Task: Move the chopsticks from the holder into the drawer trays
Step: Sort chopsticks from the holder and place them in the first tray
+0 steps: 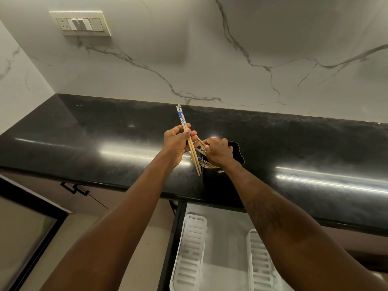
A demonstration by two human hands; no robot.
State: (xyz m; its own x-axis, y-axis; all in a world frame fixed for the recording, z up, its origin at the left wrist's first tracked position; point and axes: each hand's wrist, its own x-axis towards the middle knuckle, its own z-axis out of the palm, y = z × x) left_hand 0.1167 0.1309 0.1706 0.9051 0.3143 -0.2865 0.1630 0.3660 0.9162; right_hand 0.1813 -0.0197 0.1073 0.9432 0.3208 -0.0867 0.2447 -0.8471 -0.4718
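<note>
At the bottom of the view, an open drawer (pixel 227 234) holds two white slatted trays, the left tray (pixel 190 255) and the right tray (pixel 259 261), set apart side by side; no chopsticks show in either. Above the drawer runs the glossy black table (pixel 84 133). A black holder (pixel 214 179) stands on it near the front edge. The right hand (pixel 218 152) is at the holder's mouth, its fingers curled round the bundle of chopsticks (pixel 202 147) that leans out of it to the left. Just beside it, the left hand (pixel 178 143) grips a pair of chopsticks (pixel 182 117) in curled fingers, blue-patterned ends up and plain tips down by the holder. Behind rises a veined marble wall (pixel 210 59) with a switch plate (pixel 80 24) at upper left.
</note>
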